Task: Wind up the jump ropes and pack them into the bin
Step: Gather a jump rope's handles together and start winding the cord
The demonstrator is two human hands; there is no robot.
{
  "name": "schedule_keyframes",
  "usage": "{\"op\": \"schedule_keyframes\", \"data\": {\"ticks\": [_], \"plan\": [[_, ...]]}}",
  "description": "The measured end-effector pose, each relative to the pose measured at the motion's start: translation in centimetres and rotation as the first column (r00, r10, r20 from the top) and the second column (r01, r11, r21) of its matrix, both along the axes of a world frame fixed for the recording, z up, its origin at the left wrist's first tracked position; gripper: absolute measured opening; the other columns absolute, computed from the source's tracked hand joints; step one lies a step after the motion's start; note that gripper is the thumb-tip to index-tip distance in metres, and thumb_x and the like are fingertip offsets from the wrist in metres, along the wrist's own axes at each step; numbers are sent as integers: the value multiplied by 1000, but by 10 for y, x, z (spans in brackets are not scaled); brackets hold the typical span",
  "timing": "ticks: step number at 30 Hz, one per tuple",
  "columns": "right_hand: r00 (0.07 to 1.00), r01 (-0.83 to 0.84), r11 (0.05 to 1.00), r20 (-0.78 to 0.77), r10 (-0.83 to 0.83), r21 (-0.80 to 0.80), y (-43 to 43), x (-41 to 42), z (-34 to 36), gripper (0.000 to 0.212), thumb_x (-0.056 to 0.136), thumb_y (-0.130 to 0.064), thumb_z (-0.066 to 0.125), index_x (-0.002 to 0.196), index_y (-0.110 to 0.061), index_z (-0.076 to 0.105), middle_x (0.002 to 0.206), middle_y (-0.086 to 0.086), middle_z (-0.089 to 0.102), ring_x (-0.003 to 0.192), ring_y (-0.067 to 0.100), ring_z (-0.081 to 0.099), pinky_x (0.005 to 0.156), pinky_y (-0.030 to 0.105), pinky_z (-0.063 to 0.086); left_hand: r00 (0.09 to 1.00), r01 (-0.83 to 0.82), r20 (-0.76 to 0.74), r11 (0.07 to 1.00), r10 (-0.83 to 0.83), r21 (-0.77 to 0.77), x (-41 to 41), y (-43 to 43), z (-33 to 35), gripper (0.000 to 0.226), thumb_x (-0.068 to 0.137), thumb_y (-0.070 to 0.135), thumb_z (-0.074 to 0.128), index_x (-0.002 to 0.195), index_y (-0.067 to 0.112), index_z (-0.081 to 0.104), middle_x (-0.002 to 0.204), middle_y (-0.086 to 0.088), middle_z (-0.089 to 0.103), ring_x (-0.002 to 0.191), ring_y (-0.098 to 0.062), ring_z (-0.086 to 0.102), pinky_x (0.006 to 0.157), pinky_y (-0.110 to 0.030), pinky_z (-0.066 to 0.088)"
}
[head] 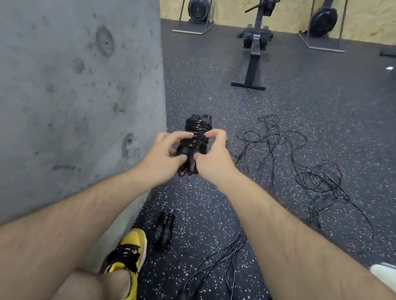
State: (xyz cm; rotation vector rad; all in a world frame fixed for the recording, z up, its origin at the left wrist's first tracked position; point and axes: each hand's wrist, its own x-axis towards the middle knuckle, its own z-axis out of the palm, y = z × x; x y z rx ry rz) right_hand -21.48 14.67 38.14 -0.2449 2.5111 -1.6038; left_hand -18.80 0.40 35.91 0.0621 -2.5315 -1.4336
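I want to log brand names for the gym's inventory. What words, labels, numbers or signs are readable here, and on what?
None can be read. The black wound jump rope held in both hands, the yellow lace-up shoe and the black rowing machine show no legible text.

Light: even, indoor, moderately bright; no hard shadows.
Glare: small glints on the wound rope (196,134).
Blur: soft overall; shoe (128,265) and lower edge smeared; right edge streaked.
Distortion: wide-angle; wall (56,77) edge bowed, forearms stretched toward the corners.
Focus: far machines slightly soft.
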Motion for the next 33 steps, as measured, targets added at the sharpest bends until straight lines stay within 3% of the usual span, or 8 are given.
{"op": "schedule_keyframes", "data": {"ticks": [5,7,10,15,20,24,29,33], "plan": [[991,-25,998,132,18,52,-17,-32,-51,45,86,-5,51,114,-27,24,89,7,57,73,24,57,61,37,47,993,-57,106,997,51,59,-30,-6,-48,50,89,-14,59,125,20,61,102,12,58,86,-13,61,89,-34,54],[982,-17,995,187,-2,98,-21,-43,-81,46,85,-3,50,112,-28,24,92,10,58,78,27,57,62,37,45,987,-62,153,996,51,65,-41,-4,-83,54,86,-14,61,122,26,60,99,13,60,88,-13,61,90,-32,53],[960,10,990,274,-50,143,-23,-53,-131,49,84,-2,51,113,-29,23,96,10,60,79,27,59,58,34,44,970,-52,239,998,46,20,-55,-6,-149,67,83,-3,66,112,57,55,117,-1,62,98,-16,66,85,-35,57],[917,0,982,392,-76,190,-32,-47,-236,49,86,-12,58,116,-33,26,100,5,64,80,19,62,59,29,46,912,-40,403,996,69,-78,-49,-10,-241,57,87,-1,61,131,36,55,130,-1,58,112,-17,59,90,-24,43],[875,-3,977,474,-101,214,-40,-40,-313,50,89,-9,53,130,-25,31,105,4,61,90,23,59,72,30,40,868,31,495,988,47,-149,-36,-15,-320,59,93,0,54,142,31,49,140,-3,55,128,-22,51,110,-36,41],[852,18,967,502,-148,253,-46,-33,-354,51,90,-10,53,134,-29,37,114,2,63,98,21,60,71,26,44,822,135,567,954,43,-269,-31,-16,-353,60,97,2,46,153,24,40,139,-5,55,130,-27,39,110,-36,37],[814,-136,952,579,-50,273,-37,-25,-375,57,91,-13,51,144,-33,38,119,3,64,101,22,63,83,29,51,705,326,709,895,-15,-306,-19,-25,-373,71,98,2,44,162,24,21,168,-1,19,149,-28,17,122,-36,22],[834,-264,905,551,41,332,-26,-20,-365,63,95,-13,48,153,-28,30,133,5,59,110,24,62,89,30,51,720,317,693,878,23,-358,-8,-12,-360,72,99,9,46,162,28,18,170,4,11,148,-26,18,119,-40,29]]}}
